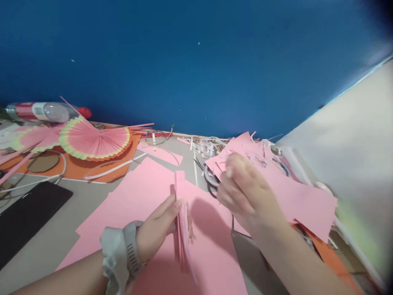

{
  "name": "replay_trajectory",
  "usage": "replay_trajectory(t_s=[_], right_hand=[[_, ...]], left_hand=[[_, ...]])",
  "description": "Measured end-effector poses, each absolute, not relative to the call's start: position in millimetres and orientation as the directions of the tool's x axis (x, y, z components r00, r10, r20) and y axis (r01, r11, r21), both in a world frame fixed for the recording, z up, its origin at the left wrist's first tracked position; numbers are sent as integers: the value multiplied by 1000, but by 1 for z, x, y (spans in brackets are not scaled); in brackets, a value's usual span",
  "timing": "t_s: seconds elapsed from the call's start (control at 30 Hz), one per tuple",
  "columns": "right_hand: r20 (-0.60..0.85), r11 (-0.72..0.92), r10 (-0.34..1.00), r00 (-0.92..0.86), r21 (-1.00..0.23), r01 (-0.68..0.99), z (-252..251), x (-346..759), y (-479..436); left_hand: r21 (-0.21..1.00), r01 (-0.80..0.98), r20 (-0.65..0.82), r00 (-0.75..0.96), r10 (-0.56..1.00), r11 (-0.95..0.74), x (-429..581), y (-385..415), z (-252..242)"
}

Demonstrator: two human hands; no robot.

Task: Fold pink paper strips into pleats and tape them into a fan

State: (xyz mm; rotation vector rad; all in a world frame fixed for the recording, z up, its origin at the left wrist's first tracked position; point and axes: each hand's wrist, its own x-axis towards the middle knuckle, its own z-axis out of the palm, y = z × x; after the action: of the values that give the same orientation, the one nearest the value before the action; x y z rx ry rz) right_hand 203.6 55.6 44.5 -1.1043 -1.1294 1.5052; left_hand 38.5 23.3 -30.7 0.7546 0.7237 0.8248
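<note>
A narrow pink paper folded in pleats (183, 221) stands upright on edge, gripped by my left hand (161, 221), with the thumb on the near side and fingertips showing on its right. My right hand (241, 186) is raised to the right of the folded paper, apart from it, with its fingers curled closed. Whatever those fingers may hold is too small or hidden to name. Beneath both hands lie flat pink paper sheets (138, 192), shadowed by the right hand.
At left, a pleated pink paper fan with yellow-green edge (98, 141) rests on orange paper (115, 174), near a bottle (39, 111) and black phone (33, 217). Cut pink sheets (294, 196) and white paper scraps (207, 145) lie at right and back. A blue wall (184, 73) rises behind.
</note>
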Motion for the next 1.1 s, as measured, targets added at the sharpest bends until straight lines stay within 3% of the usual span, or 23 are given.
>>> replay_trajectory(t_s=[0.3, 0.6, 0.73, 0.83, 0.93, 1.1], right_hand=[[-64, -48, 984, -164, -994, 96, -8, 169, 34], [-39, 28, 946, -321, -979, 200, -7, 167, 35], [-15, 36, 939, -344, -989, 142, -11, 173, 32], [4, 0, 966, -257, -1000, -16, -15, 182, 35], [-43, -84, 955, -292, -988, -129, -19, 186, 42], [-139, -239, 922, -361, -939, -249, -26, 180, 46]], left_hand=[[932, -326, -104, 176, 979, 158, 34, 28, -11], [915, -338, -164, 189, 968, 222, 38, 27, -15], [933, -259, -206, 181, 962, 249, 34, 29, -5], [977, -60, -189, 183, 965, 203, 30, 32, 6], [976, 89, -218, 299, 929, 201, 29, 32, 11], [965, 167, -256, 407, 877, 204, 33, 29, 4]])
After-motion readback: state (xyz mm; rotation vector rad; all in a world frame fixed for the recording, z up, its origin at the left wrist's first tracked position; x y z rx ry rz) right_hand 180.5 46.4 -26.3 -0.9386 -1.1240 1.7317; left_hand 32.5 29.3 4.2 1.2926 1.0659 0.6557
